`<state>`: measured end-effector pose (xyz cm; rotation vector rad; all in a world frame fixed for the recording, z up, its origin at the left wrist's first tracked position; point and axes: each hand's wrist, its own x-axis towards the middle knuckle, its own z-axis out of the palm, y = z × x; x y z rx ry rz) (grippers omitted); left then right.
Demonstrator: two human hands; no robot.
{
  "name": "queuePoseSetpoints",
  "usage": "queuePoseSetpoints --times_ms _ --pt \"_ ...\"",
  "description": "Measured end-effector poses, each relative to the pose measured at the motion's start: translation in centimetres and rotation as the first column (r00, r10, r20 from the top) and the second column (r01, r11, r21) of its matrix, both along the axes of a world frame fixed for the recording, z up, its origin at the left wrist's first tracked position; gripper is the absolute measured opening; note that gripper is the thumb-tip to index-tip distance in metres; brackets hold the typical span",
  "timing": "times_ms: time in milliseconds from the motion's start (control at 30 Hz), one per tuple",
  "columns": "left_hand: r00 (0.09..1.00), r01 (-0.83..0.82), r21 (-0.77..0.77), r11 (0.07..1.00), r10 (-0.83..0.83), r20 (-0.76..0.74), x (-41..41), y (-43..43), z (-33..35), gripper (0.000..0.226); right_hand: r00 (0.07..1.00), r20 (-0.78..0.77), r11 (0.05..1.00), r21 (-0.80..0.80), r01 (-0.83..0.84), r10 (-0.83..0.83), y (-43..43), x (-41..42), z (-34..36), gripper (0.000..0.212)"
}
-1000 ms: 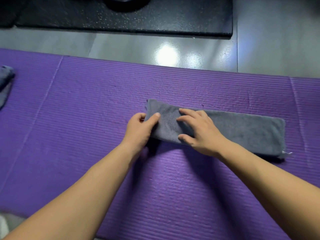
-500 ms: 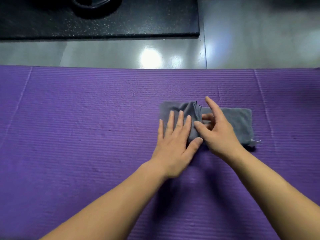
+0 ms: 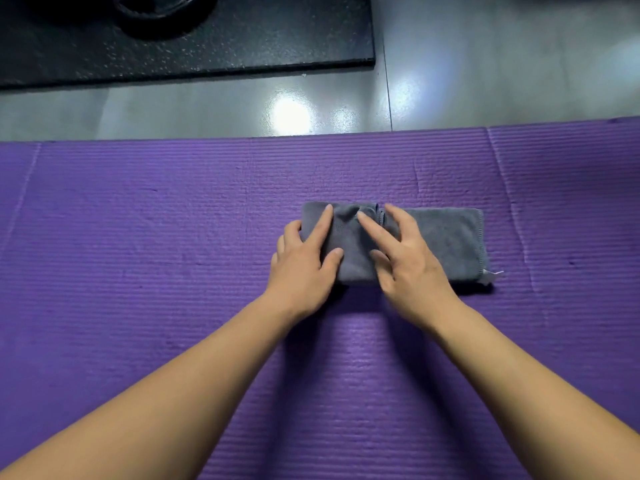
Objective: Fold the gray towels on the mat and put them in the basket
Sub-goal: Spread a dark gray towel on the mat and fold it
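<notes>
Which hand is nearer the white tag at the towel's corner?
Right. The right hand lies on the middle of the gray towel, apart from the white tag at its near right corner; the left hand presses the towel's left end, farther off.

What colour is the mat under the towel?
Purple, with fine ridges running across it. The mat shows in the head view, the only one.

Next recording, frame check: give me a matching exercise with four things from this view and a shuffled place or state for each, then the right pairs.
Things:
1 gray towel
2 left hand
3 white tag
4 black slab

Places or states:
A on the floor beyond the purple mat
B at the towel's near right corner
C partly folded, lying on the mat
D resting on the towel's left end

Pairs: 1-C, 2-D, 3-B, 4-A
</notes>
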<state>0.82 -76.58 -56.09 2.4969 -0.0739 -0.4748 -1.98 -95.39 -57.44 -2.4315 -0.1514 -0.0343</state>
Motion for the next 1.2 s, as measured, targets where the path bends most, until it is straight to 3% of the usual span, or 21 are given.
queuePoseSetpoints --times_ms 133,233,333,433,633,733,800,900,967,1033,1100,1200 --pt "1.000 0.003 0.131 0.991 -0.003 -0.002 -0.5 -1.1 -0.1 0.069 0.985 0.161 0.960 -0.280 -0.019 0.066 2.0 -0.2 1.7 0.055" --pt "1.000 0.006 0.124 0.992 -0.003 -0.023 -0.3 -0.8 -0.3 0.068 0.992 0.046 0.914 -0.396 -0.089 0.116 2.9 0.0 1.0 0.057" --pt "0.998 0.040 0.107 0.994 -0.034 -0.058 0.0 -0.3 -0.2 0.066 0.996 -0.090 0.861 -0.505 -0.059 0.016 2.5 0.3 -0.5 0.066" --pt "0.997 0.040 0.083 0.996 -0.034 -0.071 0.0 -0.2 0.0 0.067 0.986 -0.130 0.838 -0.545 0.018 -0.106 2.3 0.2 -0.9 0.074" --pt "0.997 -0.013 0.018 1.000 0.014 -0.077 0.2 -0.2 0.1 0.071 0.957 -0.181 0.872 -0.476 0.115 -0.225 1.6 -0.1 -0.4 0.086" --pt "0.996 -0.004 -0.004 1.000 0.004 -0.093 0.8 0.0 0.5 0.066 0.980 0.003 0.913 -0.362 0.188 -0.200 2.0 -0.4 1.0 0.076" --pt "0.994 -0.022 -0.043 0.999 0.017 -0.110 1.3 0.4 0.4 0.058 0.992 0.066 0.946 -0.299 0.123 -0.108 2.4 -0.8 1.4 0.062" --pt "0.994 -0.066 -0.175 0.982 0.049 -0.099 1.5 0.7 0.3 0.057 0.987 -0.116 0.972 -0.221 0.085 -0.113 3.0 -1.3 1.2 0.055" --pt "0.977 -0.192 -0.330 0.924 0.149 -0.152 1.4 0.6 0.5 0.073 0.977 -0.171 0.971 -0.222 0.088 -0.127 2.9 -1.5 0.8 0.060" --pt "0.902 -0.414 -0.454 0.789 0.291 -0.318 1.2 0.4 1.1 0.077 0.974 -0.179 0.979 -0.172 0.108 -0.139 2.9 -1.5 1.0 0.062" --pt "0.807 -0.559 -0.471 0.683 0.318 -0.497 1.3 0.5 1.7 0.055 0.957 -0.229 0.984 -0.042 0.171 -0.176 2.9 -1.3 1.7 0.056" --pt "0.741 -0.609 -0.496 0.619 0.221 -0.634 1.2 0.1 3.0 0.034 0.926 -0.317 0.951 0.163 0.264 -0.203 2.7 -0.9 2.7 0.055"
